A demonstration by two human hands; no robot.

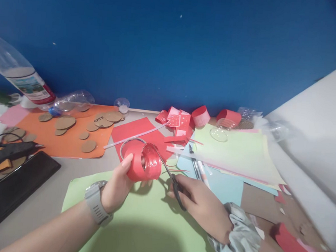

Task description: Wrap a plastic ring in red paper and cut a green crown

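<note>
My left hand (120, 184), with a grey watch on the wrist, grips a short cylinder wrapped in red paper (136, 166). Shiny clear plastic lines its open end, which faces right. A thin greyish strip (131, 139) arches over the cylinder's far side; I cannot tell where it is attached. My right hand (199, 201) is closed around the black handles of a pair of scissors (176, 191). The blades point up and left, by the cylinder's open rim. Whether they touch the rim is unclear. Both hands are above a light green sheet (153, 223).
Cardboard discs (65, 122) lie on orange paper (104, 148) at the left, near a leaning bottle (28, 78), a glue gun (6, 153) and a black slab (23, 192). Red paper scraps (182, 123) sit by the blue wall (174, 48); pens (194, 163) lie rightward.
</note>
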